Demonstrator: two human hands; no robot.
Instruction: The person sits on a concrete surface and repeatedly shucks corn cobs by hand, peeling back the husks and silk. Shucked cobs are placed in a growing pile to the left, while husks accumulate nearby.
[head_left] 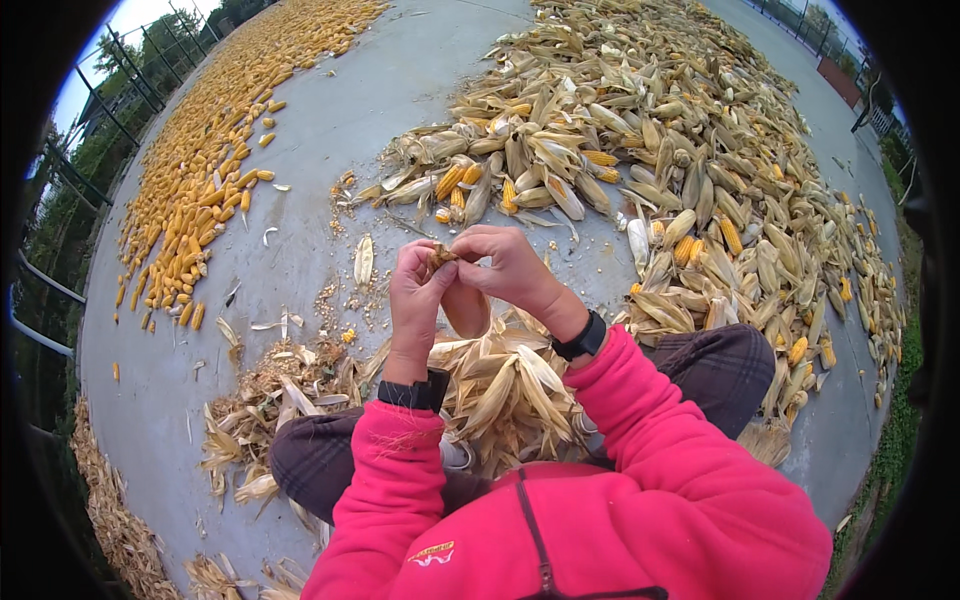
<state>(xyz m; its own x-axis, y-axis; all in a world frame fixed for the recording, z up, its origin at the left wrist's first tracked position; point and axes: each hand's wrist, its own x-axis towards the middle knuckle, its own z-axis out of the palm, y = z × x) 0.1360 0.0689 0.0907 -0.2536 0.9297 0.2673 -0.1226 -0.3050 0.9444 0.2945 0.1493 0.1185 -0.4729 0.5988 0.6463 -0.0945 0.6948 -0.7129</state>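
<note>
Between my raised hands is a corn ear (467, 308) in a smooth brownish husk, with a dry, ragged brown tip at its top. My left hand (412, 292) wraps round it from the left, thumb near the tip. Fingers bent, my right hand (512, 268) pinches at the same tip; the fingers hide much of the ear. Below the hands, loose pale husks (510, 385) lie heaped between my crossed legs.
A large pile of unhusked corn (650, 130) spreads ahead and to the right, with some yellow kernels showing. Husked yellow ears (190, 225) cover the ground at the left. Torn husks (265, 400) lie beside my left knee. Loose kernels dot the grey concrete (330, 120).
</note>
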